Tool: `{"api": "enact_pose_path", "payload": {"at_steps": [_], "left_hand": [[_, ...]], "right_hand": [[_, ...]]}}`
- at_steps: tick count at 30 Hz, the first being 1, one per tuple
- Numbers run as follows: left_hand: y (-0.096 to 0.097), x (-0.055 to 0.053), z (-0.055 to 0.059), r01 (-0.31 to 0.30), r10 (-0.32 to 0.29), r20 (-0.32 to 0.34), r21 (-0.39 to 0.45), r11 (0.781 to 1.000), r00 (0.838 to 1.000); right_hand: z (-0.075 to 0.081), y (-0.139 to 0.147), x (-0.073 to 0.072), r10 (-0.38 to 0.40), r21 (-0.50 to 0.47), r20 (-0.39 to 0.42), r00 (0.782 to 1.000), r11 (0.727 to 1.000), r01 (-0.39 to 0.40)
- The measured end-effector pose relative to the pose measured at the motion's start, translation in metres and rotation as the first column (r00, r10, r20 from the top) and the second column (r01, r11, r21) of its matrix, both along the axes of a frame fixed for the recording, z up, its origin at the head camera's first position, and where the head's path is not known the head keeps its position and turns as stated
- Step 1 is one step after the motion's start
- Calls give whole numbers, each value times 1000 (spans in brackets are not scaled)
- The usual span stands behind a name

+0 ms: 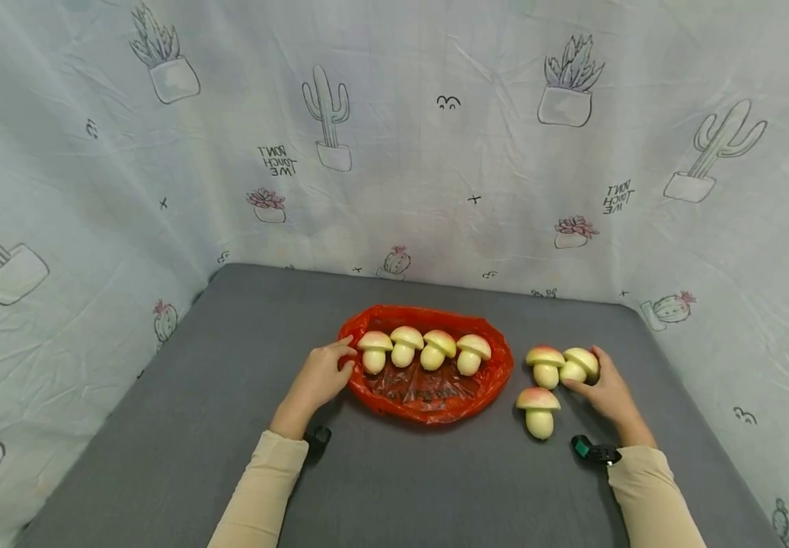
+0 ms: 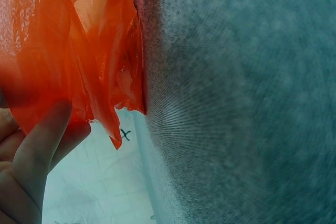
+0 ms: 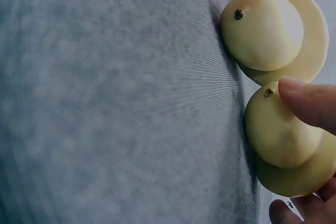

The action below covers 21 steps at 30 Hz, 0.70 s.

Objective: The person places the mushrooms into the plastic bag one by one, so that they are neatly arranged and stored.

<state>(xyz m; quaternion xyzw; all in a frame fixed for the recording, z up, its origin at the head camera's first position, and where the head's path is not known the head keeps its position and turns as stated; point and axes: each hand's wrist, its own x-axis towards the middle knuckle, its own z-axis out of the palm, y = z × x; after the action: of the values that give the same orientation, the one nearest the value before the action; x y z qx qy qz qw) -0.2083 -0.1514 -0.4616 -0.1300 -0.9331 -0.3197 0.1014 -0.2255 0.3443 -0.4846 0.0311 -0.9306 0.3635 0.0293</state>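
A red plastic bag (image 1: 429,415) lies spread on the table, its rim folded into an oval. Several toy mushrooms, among them a yellow one with a pinkish cap (image 1: 375,348), stand in a row inside it. At the bag's left rim, my left hand (image 1: 326,373) pinches the thin plastic between thumb (image 2: 42,145) and fingers. To the right of the bag, my right hand (image 1: 603,388) grips a yellow mushroom (image 1: 575,367), thumb on its stem in the right wrist view. Right beside that one is another mushroom (image 1: 546,374), and a third mushroom (image 1: 538,422) lies nearer me.
The grey table (image 1: 436,487) reaches back to a pale curtain (image 1: 408,228) printed with cacti, which also hangs along both sides. Dark straps with small devices, such as the right wrist device (image 1: 595,450), sit at my wrists.
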Motion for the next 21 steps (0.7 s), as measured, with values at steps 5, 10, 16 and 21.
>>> {"api": "enact_pose_path", "payload": {"at_steps": [5, 10, 16, 21], "left_hand": [[0, 0, -1, 1, -1, -3, -2, 1000, 1000], [0, -1, -1, 3, -3, -8, -3, 1000, 1000], [0, -2, 0, 5, -5, 12, -2, 1000, 1000], [0, -1, 0, 2, -2, 24, 4, 1000, 1000]], "right_hand": [[-1, -2, 0, -3, -4, 3, 1000, 1000, 3], [-2, 0, 0, -19, 13, 10, 1000, 1000, 19], [-3, 3, 4, -55, 38, -4, 998, 998, 55], [0, 5, 9, -75, 31, -20, 997, 997, 76]]}}
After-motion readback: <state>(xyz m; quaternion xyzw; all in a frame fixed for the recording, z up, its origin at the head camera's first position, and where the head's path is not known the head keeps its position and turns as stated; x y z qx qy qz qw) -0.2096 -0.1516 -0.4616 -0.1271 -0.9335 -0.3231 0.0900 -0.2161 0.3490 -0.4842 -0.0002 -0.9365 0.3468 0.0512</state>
